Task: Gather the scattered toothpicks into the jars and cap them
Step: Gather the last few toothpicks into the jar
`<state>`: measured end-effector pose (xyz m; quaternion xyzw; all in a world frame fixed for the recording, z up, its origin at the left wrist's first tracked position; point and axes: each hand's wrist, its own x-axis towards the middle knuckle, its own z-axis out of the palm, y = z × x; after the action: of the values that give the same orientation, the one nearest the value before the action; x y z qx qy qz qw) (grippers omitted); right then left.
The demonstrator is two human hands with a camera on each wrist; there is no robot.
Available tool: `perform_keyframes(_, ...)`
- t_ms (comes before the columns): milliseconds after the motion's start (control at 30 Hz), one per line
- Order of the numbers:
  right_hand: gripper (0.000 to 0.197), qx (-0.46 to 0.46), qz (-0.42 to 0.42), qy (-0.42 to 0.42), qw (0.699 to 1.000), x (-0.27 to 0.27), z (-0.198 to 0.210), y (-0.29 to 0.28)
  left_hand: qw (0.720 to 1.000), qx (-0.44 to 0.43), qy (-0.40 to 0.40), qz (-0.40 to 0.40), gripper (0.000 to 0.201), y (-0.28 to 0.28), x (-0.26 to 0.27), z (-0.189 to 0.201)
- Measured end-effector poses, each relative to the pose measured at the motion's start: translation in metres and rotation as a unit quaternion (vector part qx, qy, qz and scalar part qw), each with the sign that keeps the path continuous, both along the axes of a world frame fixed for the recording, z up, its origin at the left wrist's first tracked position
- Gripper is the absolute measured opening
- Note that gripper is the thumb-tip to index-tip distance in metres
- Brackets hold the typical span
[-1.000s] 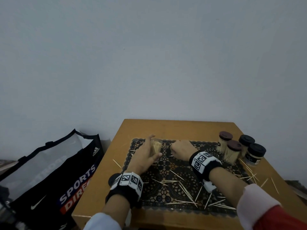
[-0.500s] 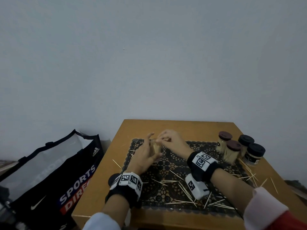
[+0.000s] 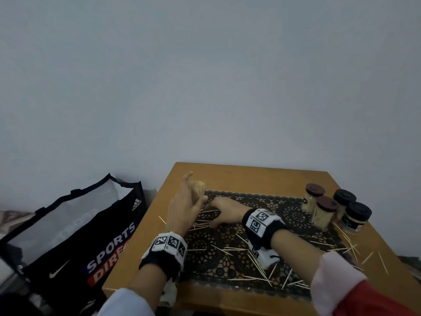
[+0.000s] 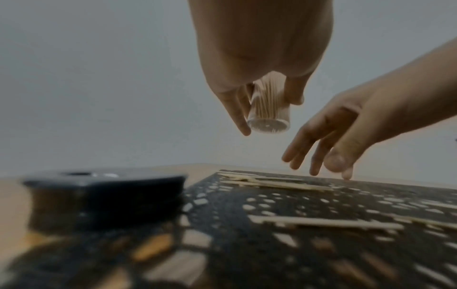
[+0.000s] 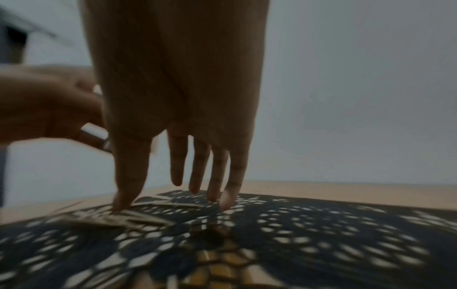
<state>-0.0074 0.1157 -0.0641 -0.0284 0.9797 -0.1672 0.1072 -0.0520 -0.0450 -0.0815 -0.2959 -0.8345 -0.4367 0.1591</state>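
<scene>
A person's left hand [image 3: 185, 207] grips an uncapped, toothpick-filled jar [image 3: 197, 189] raised above a wooden table [image 3: 250, 177], while the right hand [image 3: 224, 209], fingers spread, touches loose toothpicks [image 3: 201, 223] on the black lace mat [image 3: 289, 212].

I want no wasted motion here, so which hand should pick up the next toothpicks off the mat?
Probably the right hand: its fingers are spread down on the loose toothpicks on the lace mat, holding nothing. The left hand grips the open toothpick jar above the mat.
</scene>
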Motion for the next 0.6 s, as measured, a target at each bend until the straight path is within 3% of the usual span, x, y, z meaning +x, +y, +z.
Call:
perform_keyframes(133, 0.065, 0.083, 0.026, 0.010, 0.996, -0.008, -0.008, -0.031, 0.999, -0.019, -0.009, 0.026, 0.077, -0.025, -0.010, 0.004)
perform_keyframes(200, 0.062, 0.079, 0.016, 0.015, 0.997, -0.011, -0.010, -0.037, 0.999, -0.021, -0.022, 0.038, 0.079, -0.037, -0.016, 0.002)
perform_keyframes(300, 0.043, 0.031, -0.009, 0.036, 0.999, -0.015, -0.009, -0.037, 0.997, -0.029, -0.040, 0.061, 0.078, -0.050, -0.020, -0.004)
perform_keyframes(433, 0.017, 0.031, -0.002, 0.071, 0.997, -0.013, -0.006, -0.039, 0.997, -0.035, -0.053, 0.053, 0.080, -0.051, -0.023, -0.009)
perform_keyframes(600, 0.006, 0.071, 0.026, 0.076, 0.994, -0.011, -0.005, -0.042, 0.996, -0.059, -0.061, 0.037, 0.085, -0.048, -0.026, -0.013)
